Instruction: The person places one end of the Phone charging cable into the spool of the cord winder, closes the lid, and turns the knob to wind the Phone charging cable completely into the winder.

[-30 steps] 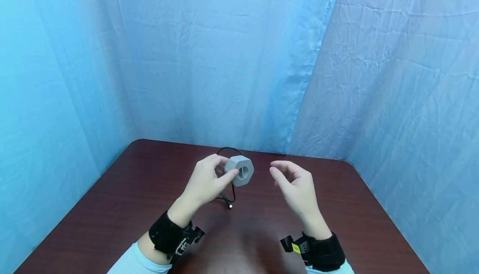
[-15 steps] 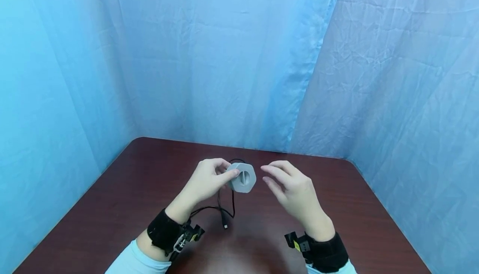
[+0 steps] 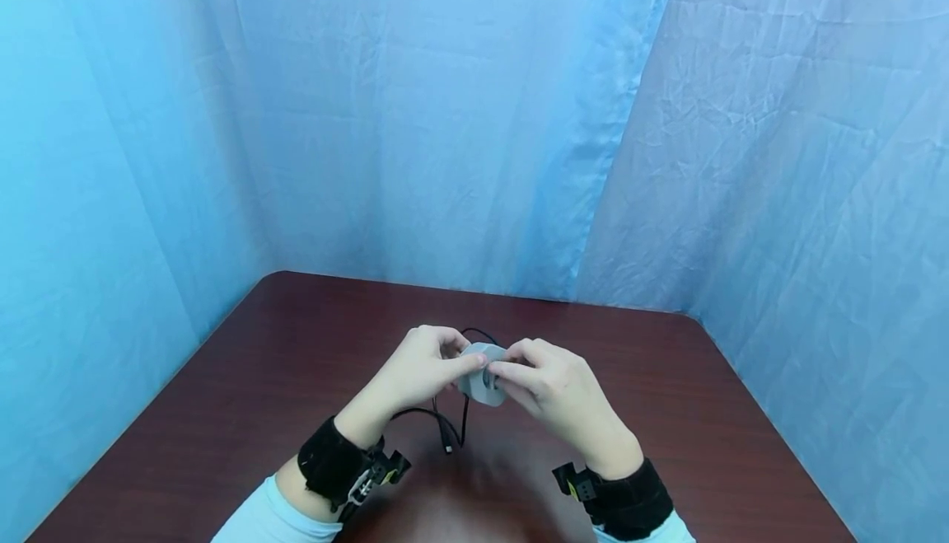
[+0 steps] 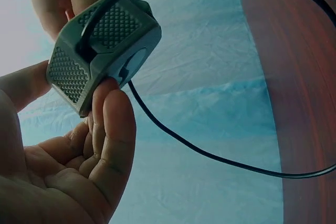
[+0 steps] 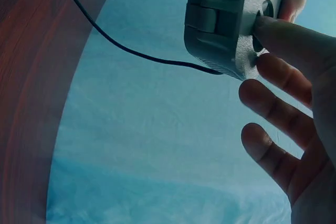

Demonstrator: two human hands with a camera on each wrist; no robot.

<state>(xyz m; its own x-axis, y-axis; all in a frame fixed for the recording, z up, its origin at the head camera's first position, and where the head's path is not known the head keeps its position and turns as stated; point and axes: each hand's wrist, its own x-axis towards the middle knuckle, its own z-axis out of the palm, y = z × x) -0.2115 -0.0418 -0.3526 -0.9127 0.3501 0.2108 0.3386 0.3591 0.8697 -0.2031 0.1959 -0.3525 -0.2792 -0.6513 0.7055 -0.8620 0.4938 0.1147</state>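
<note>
My left hand (image 3: 418, 370) holds a grey hexagonal device (image 3: 482, 390) above the table, thumb on its front and fingers behind. In the left wrist view, the device (image 4: 118, 30) has studded sides, a lightning mark underneath and a black cable (image 4: 210, 156). A round recess with a ridge is in its front, now mostly covered by fingers. My right hand (image 3: 559, 386) is at the device's right side, thumb and a finger gripping at the recess. In the right wrist view, the right hand's thumb (image 5: 296, 43) reaches into the recess; its other fingers are spread below.
The cable's small plug (image 3: 447, 447) hangs below the device. A dark red-brown table (image 3: 334, 312) lies under both hands. Blue curtains (image 3: 460, 114) enclose its back and sides. Black camera straps (image 3: 334, 461) circle both wrists.
My right hand has moved left from beside the device to its front, and its fingers have come onto the recess. The left hand has lowered the device slightly toward me.
</note>
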